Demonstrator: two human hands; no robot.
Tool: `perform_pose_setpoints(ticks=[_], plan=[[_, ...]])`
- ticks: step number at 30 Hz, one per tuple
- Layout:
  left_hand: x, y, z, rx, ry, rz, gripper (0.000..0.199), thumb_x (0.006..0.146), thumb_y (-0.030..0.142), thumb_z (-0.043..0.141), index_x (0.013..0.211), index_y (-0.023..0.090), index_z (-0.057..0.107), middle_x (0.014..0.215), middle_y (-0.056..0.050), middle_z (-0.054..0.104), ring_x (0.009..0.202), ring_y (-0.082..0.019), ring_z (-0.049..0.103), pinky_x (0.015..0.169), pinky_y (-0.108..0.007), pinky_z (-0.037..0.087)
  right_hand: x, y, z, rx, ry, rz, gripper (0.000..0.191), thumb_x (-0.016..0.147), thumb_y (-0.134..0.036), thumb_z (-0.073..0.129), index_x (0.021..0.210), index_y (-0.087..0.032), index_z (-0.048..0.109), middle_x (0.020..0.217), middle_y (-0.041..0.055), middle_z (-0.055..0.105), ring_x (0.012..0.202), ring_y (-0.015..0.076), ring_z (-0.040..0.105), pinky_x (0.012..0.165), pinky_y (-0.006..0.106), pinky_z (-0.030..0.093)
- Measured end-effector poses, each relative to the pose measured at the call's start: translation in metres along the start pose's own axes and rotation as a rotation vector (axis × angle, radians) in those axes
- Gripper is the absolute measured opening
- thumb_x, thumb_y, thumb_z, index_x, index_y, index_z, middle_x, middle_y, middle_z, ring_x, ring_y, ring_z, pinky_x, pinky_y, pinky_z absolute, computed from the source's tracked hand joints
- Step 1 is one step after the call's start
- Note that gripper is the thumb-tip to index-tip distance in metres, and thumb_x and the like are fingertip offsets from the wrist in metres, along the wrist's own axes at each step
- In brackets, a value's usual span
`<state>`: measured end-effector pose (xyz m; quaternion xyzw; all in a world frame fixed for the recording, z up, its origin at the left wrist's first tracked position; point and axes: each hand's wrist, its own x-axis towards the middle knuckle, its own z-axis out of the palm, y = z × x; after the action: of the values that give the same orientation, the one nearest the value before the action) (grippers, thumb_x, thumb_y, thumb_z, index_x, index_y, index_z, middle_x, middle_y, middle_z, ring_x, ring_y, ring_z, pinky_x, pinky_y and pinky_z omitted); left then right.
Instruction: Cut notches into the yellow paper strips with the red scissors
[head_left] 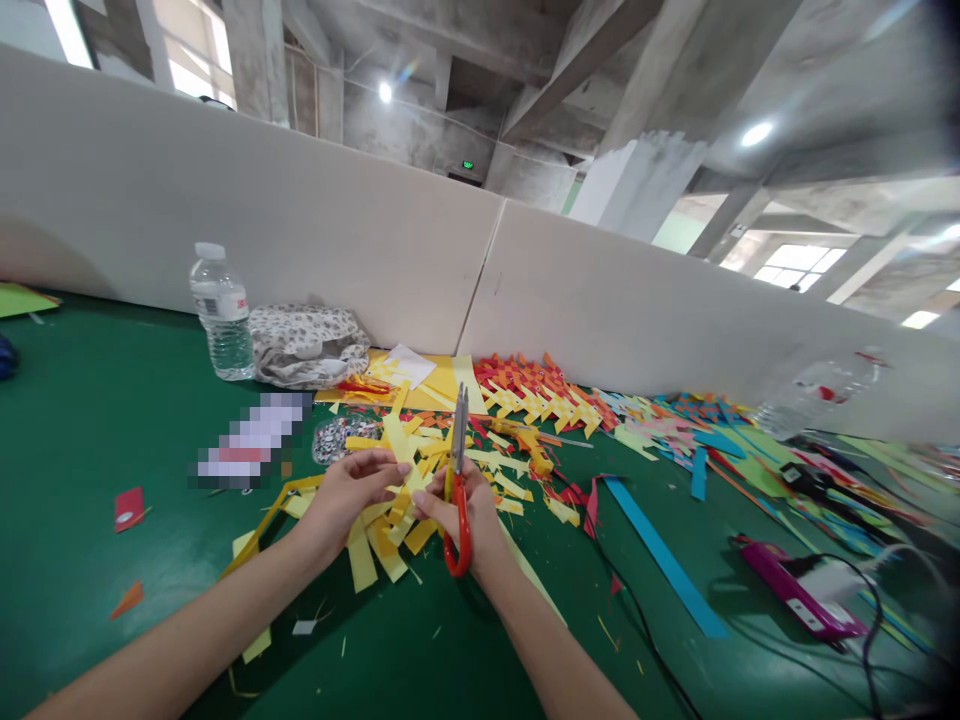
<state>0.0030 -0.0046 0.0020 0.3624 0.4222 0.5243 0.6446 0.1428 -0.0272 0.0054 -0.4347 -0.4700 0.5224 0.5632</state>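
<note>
- The left hand (352, 492) has its thumb and fingers pinched together on a pale yellow paper strip (400, 442), which slants up and away over the middle of the heap.
- The right hand (474, 508) is clamped on the scissors (459, 440), their blades pointing away from the person and nearly together, one red handle loop hanging below the fingers. Its thumb reaches toward the left hand, near the strip; whether it touches the paper is hard to tell.
- Beneath and around both hands, a loose heap of yellow cut strips (361, 556) lies on the green desk (172, 640).
- Just beyond the left hand sits a clear container of small dark-and-white pieces (343, 438), with a blurred-out flat item (253, 440) to its left.
- A water bottle (225, 325) stands upright beside a crumpled patterned bag (309, 348), near the white partition (315, 220).
- Beyond the right hand lie red-and-orange woven paper pieces (519, 380), with a yellow woven piece (551, 405) in front of them.
- To the right, a long blue strip (664, 558) lies slantwise, well apart from the hands; farther right is a magenta device (796, 592) beside black cables.
</note>
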Motion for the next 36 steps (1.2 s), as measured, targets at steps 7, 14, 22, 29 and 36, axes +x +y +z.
perform_pose_setpoints(ticks=[7, 14, 22, 29, 36], plan=[[0.009, 0.013, -0.012, -0.106, 0.081, 0.023, 0.02, 0.055, 0.027, 0.073, 0.07, 0.016, 0.063, 0.069, 0.001, 0.06, 0.064, -0.008, 0.057, 0.058, -0.016, 0.048, -0.001, 0.007, 0.001, -0.056, -0.079, 0.036, 0.04, 0.048, -0.018, 0.074, 0.073, -0.021, 0.042, 0.056, -0.0094, 0.049, 0.049, 0.0088, 0.052, 0.054, 0.027, 0.053], [0.015, 0.018, -0.018, -0.132, 0.066, 0.033, 0.023, 0.053, 0.025, 0.074, 0.072, 0.015, 0.065, 0.071, 0.0, 0.063, 0.064, -0.008, 0.057, 0.057, -0.015, 0.048, 0.001, 0.013, -0.002, -0.045, -0.081, 0.017, 0.04, 0.049, -0.017, 0.074, 0.075, -0.021, 0.043, 0.059, -0.0094, 0.049, 0.05, 0.0082, 0.053, 0.054, 0.025, 0.052], [0.016, 0.015, -0.018, -0.092, 0.034, -0.014, 0.025, 0.055, 0.028, 0.073, 0.075, 0.016, 0.064, 0.072, -0.002, 0.064, 0.067, -0.012, 0.06, 0.059, -0.02, 0.05, 0.002, 0.016, -0.004, -0.123, -0.05, -0.046, 0.034, 0.055, -0.021, 0.07, 0.073, -0.021, 0.042, 0.059, -0.0083, 0.049, 0.051, 0.0098, 0.054, 0.055, 0.028, 0.053], [0.017, 0.017, -0.018, -0.086, 0.004, -0.027, 0.028, 0.056, 0.035, 0.071, 0.076, 0.016, 0.065, 0.074, -0.005, 0.066, 0.066, -0.012, 0.06, 0.057, -0.021, 0.05, 0.001, 0.019, -0.004, -0.131, -0.081, -0.054, 0.037, 0.053, -0.019, 0.072, 0.074, -0.022, 0.043, 0.06, -0.0084, 0.05, 0.051, 0.0096, 0.053, 0.054, 0.027, 0.053], [0.021, 0.017, -0.021, -0.127, 0.019, -0.04, 0.022, 0.056, 0.029, 0.072, 0.072, 0.016, 0.065, 0.071, -0.003, 0.065, 0.063, -0.011, 0.06, 0.06, -0.021, 0.051, 0.001, 0.017, -0.004, -0.13, -0.069, -0.036, 0.037, 0.051, -0.018, 0.073, 0.073, -0.022, 0.043, 0.059, -0.0076, 0.051, 0.051, 0.0103, 0.055, 0.053, 0.027, 0.053]])
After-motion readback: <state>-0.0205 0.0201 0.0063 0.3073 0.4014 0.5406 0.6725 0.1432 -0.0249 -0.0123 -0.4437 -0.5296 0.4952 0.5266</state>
